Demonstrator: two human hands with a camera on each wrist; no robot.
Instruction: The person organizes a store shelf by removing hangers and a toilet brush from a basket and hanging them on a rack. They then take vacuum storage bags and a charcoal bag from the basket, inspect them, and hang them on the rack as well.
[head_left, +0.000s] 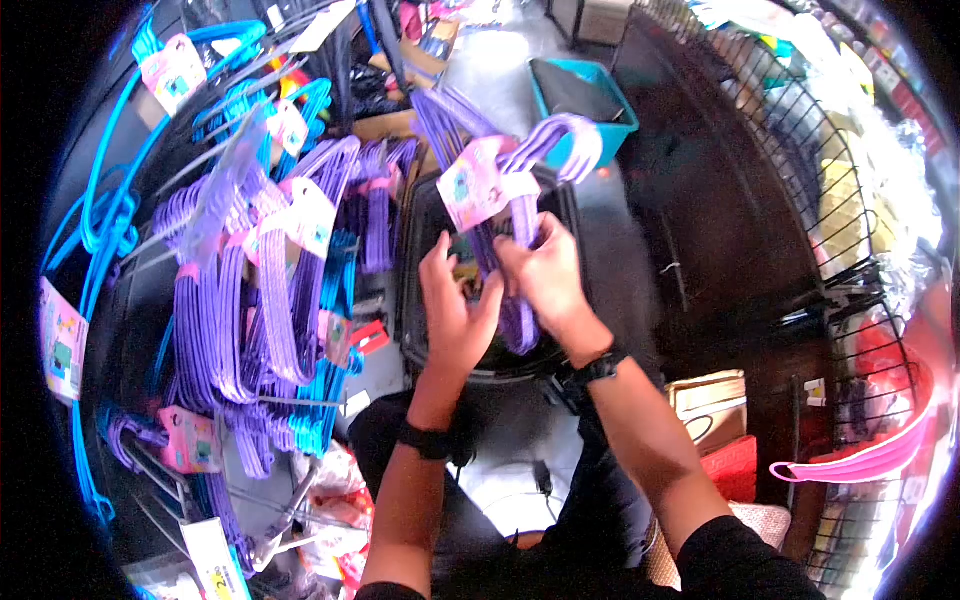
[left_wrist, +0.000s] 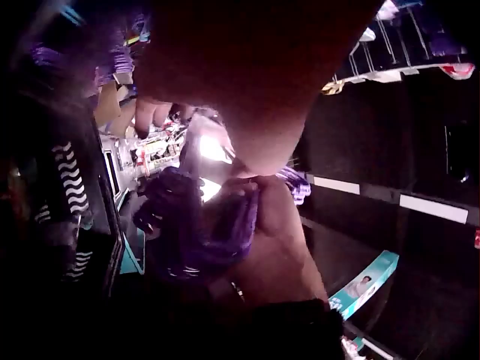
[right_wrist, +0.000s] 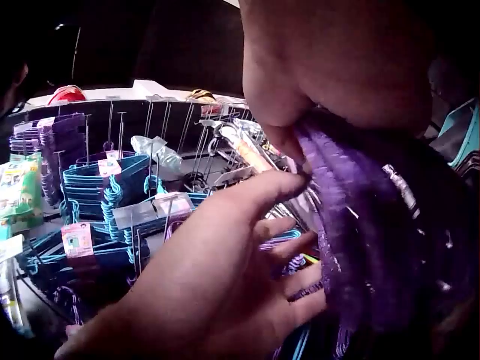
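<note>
A bundle of purple hangers (head_left: 517, 325) with a pink card label (head_left: 473, 185) stands upright in front of the body, its hooks pointing up and right. My right hand (head_left: 548, 275) grips the bundle below the hooks, thumb and fingers round it. Beside the bundle on the left, my left hand (head_left: 458, 310) has its fingers extended and thumb apart, close to the hangers. The right wrist view shows the left hand (right_wrist: 225, 262) with fingers spread against the purple hangers (right_wrist: 356, 225). In the left wrist view the hangers (left_wrist: 217, 225) look dark and bunched beside the right hand (left_wrist: 277, 255).
Purple hangers (head_left: 270, 310) and blue hangers (head_left: 95, 240) hang on rack prongs at left. Behind the held bundle is a black crate (head_left: 412, 320); a teal bin (head_left: 622, 132) stands farther back. Wire baskets (head_left: 850, 250) line the right, above a red box (head_left: 733, 468).
</note>
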